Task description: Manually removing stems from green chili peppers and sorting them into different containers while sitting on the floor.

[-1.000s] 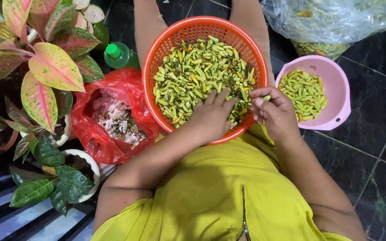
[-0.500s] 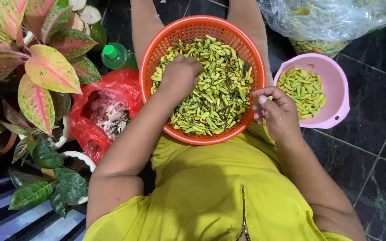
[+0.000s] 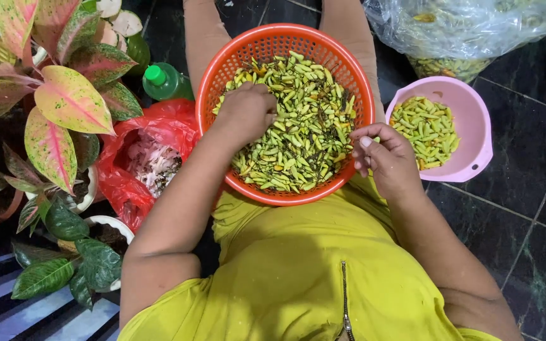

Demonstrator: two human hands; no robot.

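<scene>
Resting in the person's lap at upper centre of the frame, the orange basket (image 3: 210, 95) holds a heap of small green chillies (image 3: 304, 120), their long axes pointing every way. The left hand (image 3: 248, 112) lies knuckles-up on the heap's left part, fingers curled down into the chillies; whether it grips any cannot be told. The right hand (image 3: 383, 158) hovers at the basket's right rim, fingers half-curled, thumb and fingertips pinched together; what they pinch is too small to tell. Just right of it, the pink bowl (image 3: 475, 126) contains a smaller portion of chillies. At left, a red plastic bag (image 3: 159, 126) holds pale scraps, beside potted plants (image 3: 52, 107) and a green bottle (image 3: 162, 82). A clear bag (image 3: 462, 28) lies at upper right.
</scene>
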